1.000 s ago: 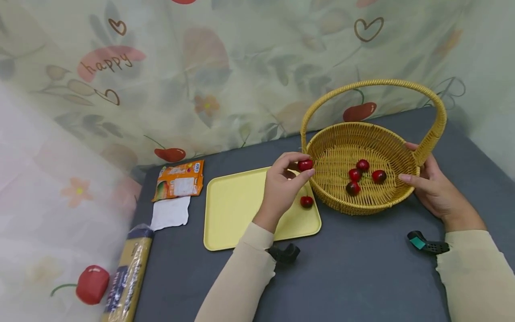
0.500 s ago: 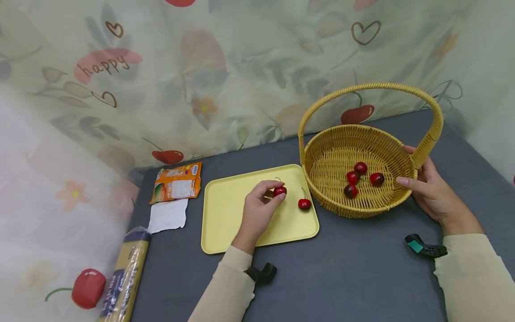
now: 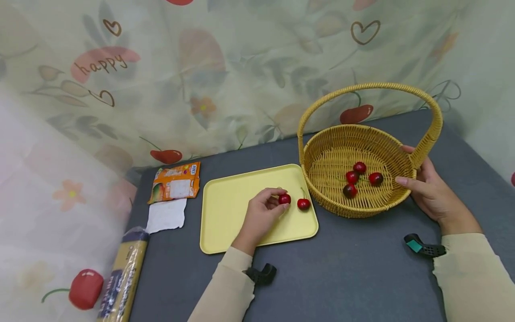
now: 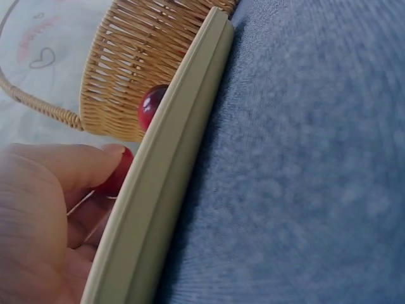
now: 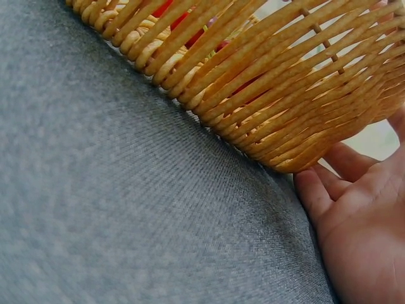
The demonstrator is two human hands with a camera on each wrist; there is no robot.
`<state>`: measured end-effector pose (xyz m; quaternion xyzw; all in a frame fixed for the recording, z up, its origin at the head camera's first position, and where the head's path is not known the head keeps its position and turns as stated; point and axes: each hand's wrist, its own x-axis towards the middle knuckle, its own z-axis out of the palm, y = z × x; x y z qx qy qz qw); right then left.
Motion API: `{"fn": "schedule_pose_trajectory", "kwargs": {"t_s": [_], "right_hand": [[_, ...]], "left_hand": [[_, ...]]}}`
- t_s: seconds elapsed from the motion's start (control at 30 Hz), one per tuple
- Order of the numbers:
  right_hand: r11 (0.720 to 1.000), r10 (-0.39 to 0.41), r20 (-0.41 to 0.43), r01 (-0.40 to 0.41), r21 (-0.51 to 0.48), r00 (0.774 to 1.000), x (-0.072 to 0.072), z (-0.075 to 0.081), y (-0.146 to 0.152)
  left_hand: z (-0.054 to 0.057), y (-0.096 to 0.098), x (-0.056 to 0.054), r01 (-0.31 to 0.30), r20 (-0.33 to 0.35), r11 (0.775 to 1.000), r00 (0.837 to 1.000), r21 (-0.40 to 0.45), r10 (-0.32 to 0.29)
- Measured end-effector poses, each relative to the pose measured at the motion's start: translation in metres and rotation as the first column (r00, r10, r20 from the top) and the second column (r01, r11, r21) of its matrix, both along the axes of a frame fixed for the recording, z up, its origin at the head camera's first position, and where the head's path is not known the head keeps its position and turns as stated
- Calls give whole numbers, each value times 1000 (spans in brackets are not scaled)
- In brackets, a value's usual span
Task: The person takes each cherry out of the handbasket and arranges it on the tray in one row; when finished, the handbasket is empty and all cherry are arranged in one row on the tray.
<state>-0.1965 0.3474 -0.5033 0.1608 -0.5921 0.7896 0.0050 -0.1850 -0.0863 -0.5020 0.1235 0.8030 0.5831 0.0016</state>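
Note:
Between thumb and fingers my left hand [image 3: 260, 218] pinches a dark red cherry [image 3: 284, 199], low over the right half of a pale yellow tray [image 3: 225, 210]. Just right of it, a second cherry [image 3: 303, 204] with its stem up sits on the tray. In the left wrist view the tray's side wall [image 4: 164, 171] partly covers the held cherry [image 4: 116, 178]. My right hand [image 3: 436, 197] holds the right side of a wicker basket [image 3: 354, 213], thumb over the rim, by the handle's foot. Several cherries [image 3: 352, 177] lie inside the basket.
At the back left lies an orange snack packet [image 3: 175, 181], above a white paper piece [image 3: 166, 215]. A long plastic-wrapped pack [image 3: 124, 275] lies along the left edge. The basket's tall arched handle [image 3: 370, 86] rises before a patterned curtain [image 3: 241, 76]. Grey cloth [image 3: 342, 268] covers the table.
My left hand has carried the cherry from the basket's left rim leftward over the tray, then slightly right and down beside the other cherry. The right hand keeps its hold on the basket.

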Motion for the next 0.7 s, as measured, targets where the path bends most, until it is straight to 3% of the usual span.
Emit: {"fn": "schedule_pose_trajectory", "kwargs": {"t_s": [0.3,0.7], "right_hand": [[1000,-2,-7,2,-10,1000,0,-1,-1],[1000,-7,-11,7,-23,1000,0,-2,-1]], "left_hand": [[0,0,0,69,-19,991,997,-116,-71],[1,2,1,61,15,990,998,-129,-60]]}}
